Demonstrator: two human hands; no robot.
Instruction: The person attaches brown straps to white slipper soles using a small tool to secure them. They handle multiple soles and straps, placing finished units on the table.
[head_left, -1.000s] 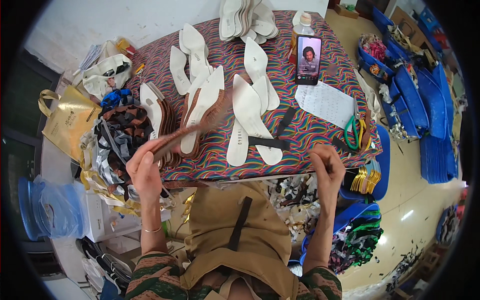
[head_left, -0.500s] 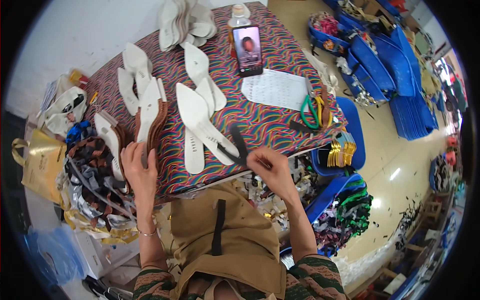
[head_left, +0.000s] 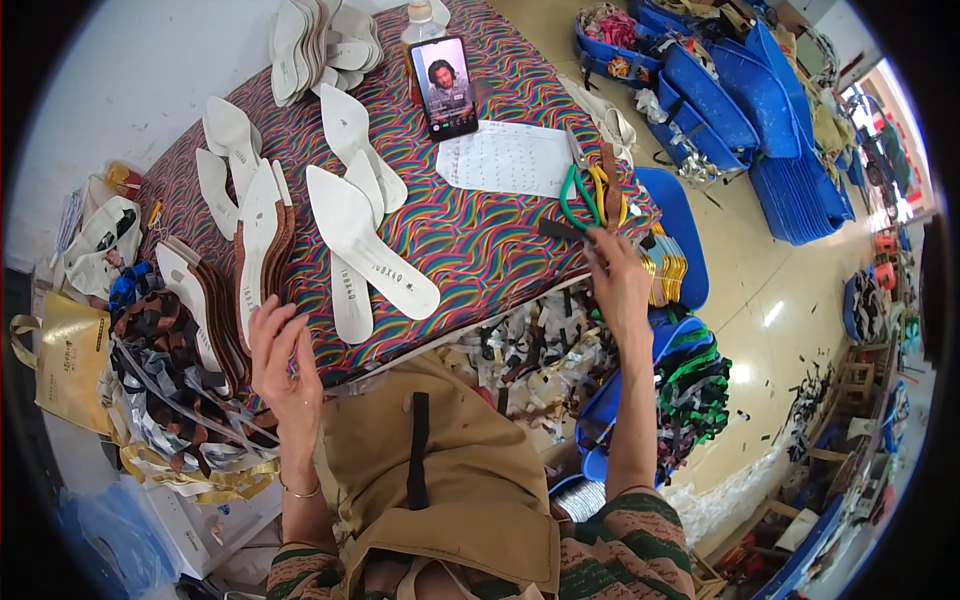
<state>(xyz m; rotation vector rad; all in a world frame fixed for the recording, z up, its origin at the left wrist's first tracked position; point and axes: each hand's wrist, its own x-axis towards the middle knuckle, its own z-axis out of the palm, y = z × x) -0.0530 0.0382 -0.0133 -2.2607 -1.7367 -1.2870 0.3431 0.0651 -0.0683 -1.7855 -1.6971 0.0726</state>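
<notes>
My left hand [head_left: 285,350] is open with fingers apart, beside the near end of a stack of white and brown shoe insoles [head_left: 262,240]. Another insole stack [head_left: 195,310] lies just left of it. At the table's right edge, my right hand [head_left: 618,280] has its fingers bent together on the end of a black strip [head_left: 562,231]. That strip lies beside green-handled scissors [head_left: 578,205] and a yellow-handled tool [head_left: 606,200]. A large white insole [head_left: 365,235] rests across another [head_left: 350,305] in the table's middle, with more insoles [head_left: 350,130] behind.
A lit phone [head_left: 445,88] leans on a bottle [head_left: 421,25], beside a written paper sheet [head_left: 500,160]. Blue bins [head_left: 685,230] and cut scraps [head_left: 690,400] are at the right. A scrap heap [head_left: 170,350] stands left; a black strip [head_left: 418,450] lies on my brown apron [head_left: 470,470].
My right hand has moved right, from the insoles to the black strip by the scissors. The black strip it held is no longer in sight there. My left hand has lifted off the insole stack.
</notes>
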